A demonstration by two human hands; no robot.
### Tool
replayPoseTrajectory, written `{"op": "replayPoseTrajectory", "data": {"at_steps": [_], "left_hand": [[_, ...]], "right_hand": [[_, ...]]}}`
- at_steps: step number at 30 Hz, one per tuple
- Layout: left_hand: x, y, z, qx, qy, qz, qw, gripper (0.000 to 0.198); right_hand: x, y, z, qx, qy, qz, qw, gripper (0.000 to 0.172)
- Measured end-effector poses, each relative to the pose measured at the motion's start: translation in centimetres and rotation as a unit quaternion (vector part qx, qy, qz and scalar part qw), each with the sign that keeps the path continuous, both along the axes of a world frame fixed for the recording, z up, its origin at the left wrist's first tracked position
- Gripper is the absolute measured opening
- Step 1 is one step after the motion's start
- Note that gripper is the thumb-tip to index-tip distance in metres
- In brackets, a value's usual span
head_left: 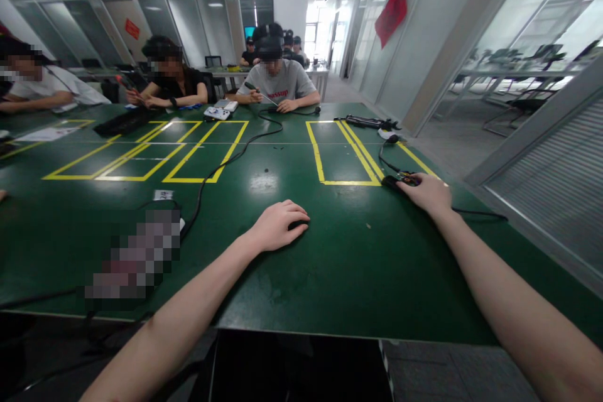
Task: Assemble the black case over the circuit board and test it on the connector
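My left hand [281, 226] rests on the middle of the green table [325, 276], its fingers curled round a small black object [298, 224]. Only a sliver of that object shows between thumb and fingers, so its kind is unclear. Further off to the right, my right hand [428, 192] grips a dark corded object [390, 183] by the table's right side. The fingers cover much of it, and its exact kind cannot be made out. A black cable [478, 212] trails out to the right from beneath that wrist.
Yellow tape [351, 184] marks rectangles on the table. A black cable [203, 185] crosses the left part near a blurred-out item [136, 257]. Black folded gear [370, 122] lies at the far right. Across the table, a person [277, 78] holds a screwdriver [264, 95]; others sit leftward.
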State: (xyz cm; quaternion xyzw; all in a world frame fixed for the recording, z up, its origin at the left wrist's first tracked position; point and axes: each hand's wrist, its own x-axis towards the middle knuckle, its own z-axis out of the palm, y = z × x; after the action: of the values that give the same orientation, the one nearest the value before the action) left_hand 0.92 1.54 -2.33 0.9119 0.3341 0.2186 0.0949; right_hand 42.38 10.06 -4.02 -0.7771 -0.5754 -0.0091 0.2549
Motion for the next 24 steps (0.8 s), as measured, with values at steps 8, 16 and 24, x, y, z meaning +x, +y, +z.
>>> {"op": "replayPoseTrajectory", "data": {"at_steps": [8, 16, 24], "left_hand": [[0.1, 0.3, 0.0, 0.019, -0.009, 0.029, 0.999, 0.032], [0.0, -0.2, 0.7, 0.021, -0.023, -0.024, 0.999, 0.044], [-0.8, 0.2, 0.7, 0.010, 0.003, 0.004, 1.000, 0.066]], "right_hand": [[-9.5, -1.9, 0.4, 0.015, 0.021, 0.247, 0.969, 0.032], [-19.2, -7.9, 0.0, 0.021, 0.079, 0.615, 0.784, 0.029], [-18.9, -7.7, 0.4, 0.055, 0.126, 0.548, 0.825, 0.030]]}}
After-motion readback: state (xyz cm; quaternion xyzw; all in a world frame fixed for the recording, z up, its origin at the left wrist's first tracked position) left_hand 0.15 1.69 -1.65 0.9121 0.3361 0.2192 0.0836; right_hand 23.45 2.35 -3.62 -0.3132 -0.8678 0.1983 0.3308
